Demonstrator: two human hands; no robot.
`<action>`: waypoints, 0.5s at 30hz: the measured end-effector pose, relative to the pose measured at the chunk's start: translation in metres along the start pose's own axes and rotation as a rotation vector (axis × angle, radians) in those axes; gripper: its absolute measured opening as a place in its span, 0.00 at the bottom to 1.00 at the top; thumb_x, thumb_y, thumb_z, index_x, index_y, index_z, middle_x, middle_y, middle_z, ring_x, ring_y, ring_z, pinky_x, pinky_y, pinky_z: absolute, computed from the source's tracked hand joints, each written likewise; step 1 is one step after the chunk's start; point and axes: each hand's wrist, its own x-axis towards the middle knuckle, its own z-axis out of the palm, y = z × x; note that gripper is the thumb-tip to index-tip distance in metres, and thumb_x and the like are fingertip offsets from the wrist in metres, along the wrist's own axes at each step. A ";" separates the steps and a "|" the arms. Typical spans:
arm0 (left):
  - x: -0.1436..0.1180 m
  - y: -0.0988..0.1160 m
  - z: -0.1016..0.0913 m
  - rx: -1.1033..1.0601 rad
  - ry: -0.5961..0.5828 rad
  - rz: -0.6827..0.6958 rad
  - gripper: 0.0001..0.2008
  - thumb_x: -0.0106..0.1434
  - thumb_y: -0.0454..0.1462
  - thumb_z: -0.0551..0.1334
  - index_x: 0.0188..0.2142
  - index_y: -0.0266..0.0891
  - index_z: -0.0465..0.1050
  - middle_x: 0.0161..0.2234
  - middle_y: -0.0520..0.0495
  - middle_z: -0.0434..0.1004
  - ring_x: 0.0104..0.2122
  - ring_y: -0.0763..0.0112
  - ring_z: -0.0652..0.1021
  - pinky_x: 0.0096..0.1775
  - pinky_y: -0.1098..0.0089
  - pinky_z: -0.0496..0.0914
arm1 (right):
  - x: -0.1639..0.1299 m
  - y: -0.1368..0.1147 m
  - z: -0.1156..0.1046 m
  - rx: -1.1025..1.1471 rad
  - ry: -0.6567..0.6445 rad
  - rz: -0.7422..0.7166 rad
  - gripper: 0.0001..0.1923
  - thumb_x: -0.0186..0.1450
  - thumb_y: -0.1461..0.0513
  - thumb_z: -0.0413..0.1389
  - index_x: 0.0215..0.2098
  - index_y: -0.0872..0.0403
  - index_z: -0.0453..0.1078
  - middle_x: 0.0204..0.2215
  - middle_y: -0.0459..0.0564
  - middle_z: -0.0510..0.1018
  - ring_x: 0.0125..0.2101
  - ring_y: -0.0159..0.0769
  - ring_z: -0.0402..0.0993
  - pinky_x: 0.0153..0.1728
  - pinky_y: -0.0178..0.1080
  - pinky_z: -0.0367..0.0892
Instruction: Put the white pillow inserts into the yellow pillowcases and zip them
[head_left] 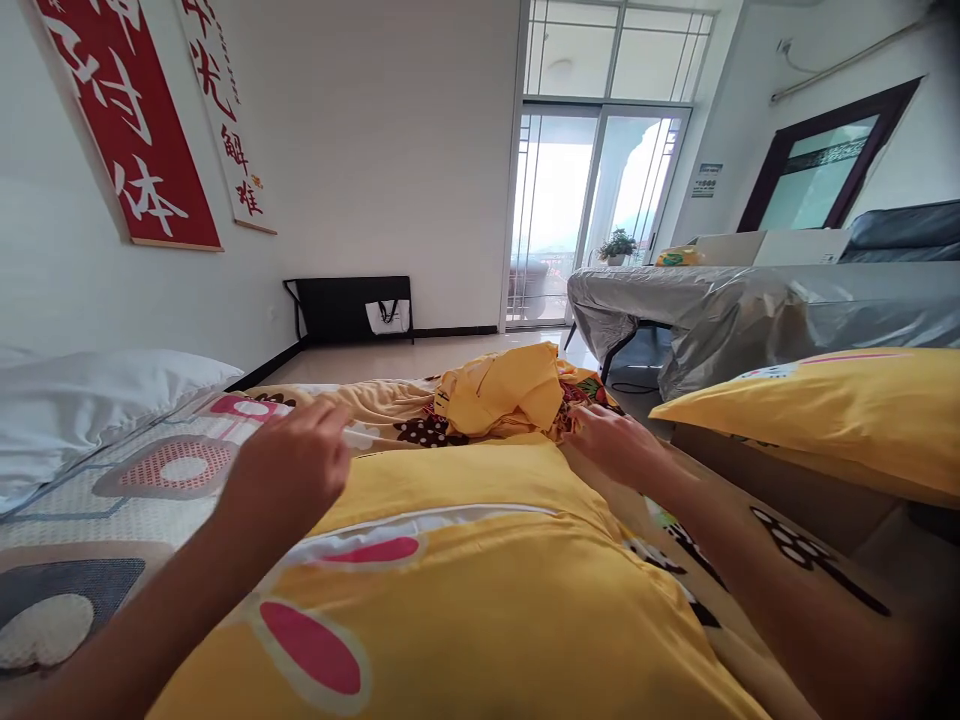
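Note:
A yellow pillow (465,580) in a case with pink ovals lies on the bed right in front of me. My left hand (289,465) hovers at its far left corner, fingers pinched on the white edge of the pillowcase. My right hand (611,440) rests at the pillow's far right corner, fingers curled into the fabric there. Just beyond both hands lies a crumpled heap of yellow cloth (506,390) on a patterned sheet (135,480).
A white pillow (90,400) lies at the left by the wall. Another yellow pillow (825,410) sits at the right. Behind it stands a table under a grey cover (750,300). A black rack (349,305) stands at the far wall beside glass doors (592,200).

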 end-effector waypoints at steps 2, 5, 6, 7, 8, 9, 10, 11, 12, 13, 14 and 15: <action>0.040 0.063 0.000 -0.060 -0.060 0.148 0.15 0.61 0.33 0.48 0.38 0.37 0.72 0.37 0.43 0.77 0.39 0.59 0.77 0.44 0.61 0.69 | 0.022 -0.035 -0.004 0.189 0.078 -0.102 0.21 0.68 0.52 0.46 0.54 0.53 0.66 0.52 0.57 0.73 0.51 0.46 0.68 0.52 0.45 0.58; 0.058 0.138 0.040 -0.215 -0.210 0.289 0.18 0.65 0.34 0.47 0.47 0.32 0.71 0.43 0.38 0.78 0.45 0.57 0.77 0.48 0.58 0.68 | 0.036 -0.067 0.033 0.485 -0.089 -0.236 0.22 0.70 0.55 0.41 0.57 0.53 0.65 0.57 0.54 0.70 0.56 0.42 0.63 0.57 0.45 0.53; 0.052 0.153 0.061 -0.231 -0.247 0.308 0.19 0.66 0.35 0.47 0.50 0.30 0.70 0.46 0.37 0.77 0.49 0.58 0.75 0.52 0.60 0.67 | 0.036 -0.070 0.053 0.526 -0.166 -0.246 0.21 0.70 0.57 0.40 0.55 0.53 0.66 0.55 0.53 0.72 0.55 0.39 0.66 0.56 0.43 0.56; 0.041 0.164 0.083 -0.242 -0.279 0.332 0.20 0.68 0.37 0.47 0.51 0.29 0.70 0.50 0.36 0.75 0.54 0.59 0.72 0.55 0.62 0.65 | 0.036 -0.068 0.074 0.547 -0.225 -0.243 0.21 0.70 0.57 0.41 0.53 0.53 0.68 0.53 0.53 0.74 0.53 0.38 0.68 0.55 0.42 0.58; 0.029 0.171 0.104 -0.257 -0.321 0.349 0.22 0.69 0.40 0.47 0.54 0.28 0.68 0.55 0.35 0.72 0.57 0.59 0.69 0.57 0.63 0.63 | 0.035 -0.064 0.096 0.557 -0.270 -0.227 0.21 0.70 0.57 0.41 0.52 0.53 0.70 0.52 0.53 0.75 0.52 0.38 0.69 0.54 0.41 0.60; 0.015 0.175 0.122 -0.284 -0.386 0.352 0.25 0.69 0.42 0.47 0.57 0.26 0.65 0.58 0.33 0.67 0.59 0.57 0.66 0.59 0.61 0.61 | 0.034 -0.057 0.115 0.561 -0.300 -0.200 0.22 0.70 0.56 0.40 0.51 0.54 0.71 0.51 0.54 0.76 0.51 0.38 0.70 0.53 0.41 0.60; 0.004 0.176 0.137 -0.310 -0.409 0.343 0.26 0.69 0.42 0.46 0.59 0.25 0.63 0.60 0.32 0.64 0.61 0.57 0.65 0.61 0.59 0.59 | 0.034 -0.048 0.132 0.563 -0.318 -0.167 0.23 0.70 0.56 0.40 0.50 0.55 0.71 0.50 0.54 0.76 0.51 0.38 0.70 0.54 0.42 0.59; -0.006 0.176 0.147 -0.334 -0.416 0.331 0.27 0.69 0.43 0.45 0.60 0.25 0.61 0.61 0.33 0.62 0.62 0.57 0.63 0.62 0.58 0.57 | 0.035 -0.038 0.146 0.565 -0.329 -0.130 0.24 0.70 0.55 0.39 0.50 0.56 0.72 0.51 0.55 0.76 0.52 0.39 0.70 0.55 0.43 0.58; -0.012 0.176 0.154 -0.354 -0.422 0.318 0.27 0.69 0.43 0.45 0.60 0.26 0.60 0.62 0.33 0.61 0.62 0.57 0.63 0.62 0.57 0.56 | 0.036 -0.029 0.157 0.566 -0.331 -0.094 0.24 0.70 0.55 0.39 0.49 0.56 0.72 0.51 0.56 0.75 0.53 0.41 0.69 0.56 0.45 0.57; -0.015 0.175 0.157 -0.366 -0.420 0.307 0.27 0.69 0.42 0.45 0.61 0.26 0.61 0.62 0.34 0.61 0.62 0.57 0.63 0.63 0.57 0.55 | 0.037 -0.019 0.165 0.569 -0.327 -0.060 0.23 0.70 0.55 0.40 0.48 0.56 0.73 0.51 0.56 0.75 0.54 0.42 0.68 0.57 0.47 0.55; -0.016 0.175 0.157 -0.375 -0.422 0.302 0.27 0.69 0.42 0.45 0.60 0.27 0.61 0.62 0.34 0.62 0.62 0.57 0.63 0.63 0.57 0.56 | 0.039 -0.011 0.171 0.573 -0.317 -0.029 0.22 0.69 0.55 0.42 0.48 0.56 0.73 0.52 0.57 0.75 0.54 0.43 0.67 0.57 0.47 0.55; -0.015 0.175 0.156 -0.380 -0.429 0.300 0.27 0.69 0.42 0.45 0.60 0.27 0.61 0.61 0.34 0.62 0.62 0.57 0.63 0.63 0.56 0.56 | 0.040 -0.003 0.174 0.581 -0.299 0.001 0.21 0.69 0.55 0.43 0.47 0.56 0.73 0.52 0.57 0.74 0.55 0.43 0.67 0.57 0.46 0.56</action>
